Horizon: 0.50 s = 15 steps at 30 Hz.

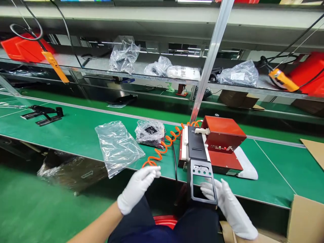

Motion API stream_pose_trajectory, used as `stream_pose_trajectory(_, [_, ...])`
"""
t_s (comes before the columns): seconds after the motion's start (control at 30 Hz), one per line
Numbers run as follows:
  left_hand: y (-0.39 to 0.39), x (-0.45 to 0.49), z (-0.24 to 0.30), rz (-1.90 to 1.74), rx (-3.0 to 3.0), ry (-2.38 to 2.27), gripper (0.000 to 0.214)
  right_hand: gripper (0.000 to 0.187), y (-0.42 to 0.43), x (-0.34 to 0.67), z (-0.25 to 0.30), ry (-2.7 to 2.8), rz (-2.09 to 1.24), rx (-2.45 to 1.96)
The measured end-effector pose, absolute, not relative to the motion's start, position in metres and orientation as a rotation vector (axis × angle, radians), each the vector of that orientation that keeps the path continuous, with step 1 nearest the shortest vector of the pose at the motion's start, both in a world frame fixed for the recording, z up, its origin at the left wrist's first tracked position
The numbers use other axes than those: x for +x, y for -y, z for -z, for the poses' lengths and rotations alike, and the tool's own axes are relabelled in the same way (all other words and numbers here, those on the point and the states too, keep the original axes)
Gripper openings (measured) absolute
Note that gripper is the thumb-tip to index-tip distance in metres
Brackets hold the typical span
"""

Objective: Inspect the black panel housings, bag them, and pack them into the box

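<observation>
My left hand point(140, 186), in a white glove, hovers at the table's front edge with fingers stretched out and nothing visible in them. It is nearest to the coiled orange air hose point(162, 152). My right hand point(227, 204), also gloved, is beside and partly behind a black panel frame point(193, 189) with a large window. Its fingers are stretched out and show through the window; whether they touch the frame I cannot tell. The frame juts over the table edge from a red bench fixture point(225, 131) with a white toggle clamp point(201, 131).
A clear plastic bag point(118, 145) and a bubble-wrapped part point(150, 131) lie left of the fixture. Black brackets point(44, 113) are farther left. Orange electric screwdrivers point(55, 66) hang above. Cardboard point(306, 219) stands at the right. A metal post point(212, 57) rises behind the fixture.
</observation>
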<state>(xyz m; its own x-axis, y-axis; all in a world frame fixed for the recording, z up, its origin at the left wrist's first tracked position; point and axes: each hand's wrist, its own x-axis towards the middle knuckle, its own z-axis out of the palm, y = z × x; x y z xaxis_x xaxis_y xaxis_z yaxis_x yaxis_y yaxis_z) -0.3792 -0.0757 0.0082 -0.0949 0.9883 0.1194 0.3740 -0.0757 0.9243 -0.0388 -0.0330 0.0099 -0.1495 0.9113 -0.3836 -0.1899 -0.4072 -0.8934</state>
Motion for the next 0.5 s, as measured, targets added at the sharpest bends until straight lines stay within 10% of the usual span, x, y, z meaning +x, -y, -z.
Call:
stream_pose_trajectory(0.2, [0.083, -0.341, 0.028, -0.988, 1.447, -1.360, 0.041, 0.059, 0.043, -0.077, -0.032, 0.856, -1.761, -1.225])
stream_pose_trajectory(0.5, [0.085, -0.340, 0.028, -0.837, 1.473, -1.320, 0.042, 0.082, 0.103, -0.070, -0.035, 0.915, -1.701, -1.341])
